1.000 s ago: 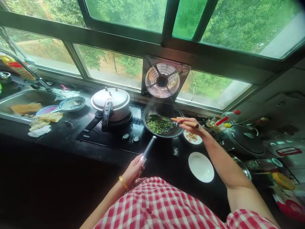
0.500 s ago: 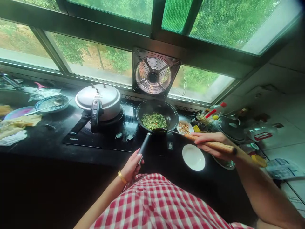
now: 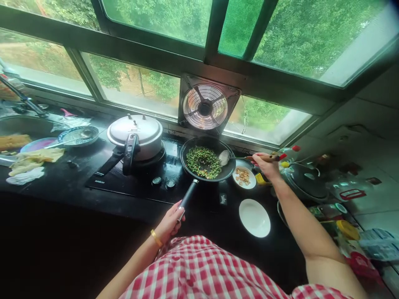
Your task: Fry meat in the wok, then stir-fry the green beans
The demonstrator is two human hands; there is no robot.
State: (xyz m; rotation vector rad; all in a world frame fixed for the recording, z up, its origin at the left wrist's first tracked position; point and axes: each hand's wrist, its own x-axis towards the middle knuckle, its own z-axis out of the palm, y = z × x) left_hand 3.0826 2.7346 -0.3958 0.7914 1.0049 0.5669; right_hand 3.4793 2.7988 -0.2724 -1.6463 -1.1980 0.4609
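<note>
A black frying pan (image 3: 218,146) with chopped green vegetables (image 3: 202,161) sits on the black stove (image 3: 146,178). My left hand (image 3: 170,222) is closed around the end of the pan's long handle (image 3: 188,195). My right hand (image 3: 264,164) grips the wooden handle of a metal spatula (image 3: 229,157), whose blade rests inside the pan at its right side, beside the greens.
A lidded pressure cooker (image 3: 135,133) stands on the left burner. A small plate of nuts (image 3: 244,177) and an empty white plate (image 3: 254,217) lie right of the pan. Bottles, a cooker and packets crowd the right counter. A sink (image 3: 18,128) and dishes are at far left. An exhaust fan (image 3: 204,106) is behind the pan.
My right hand has moved from in front of the pan up to its right side, and the spatula's blade is now inside the pan. My left hand has stayed on the pan handle.
</note>
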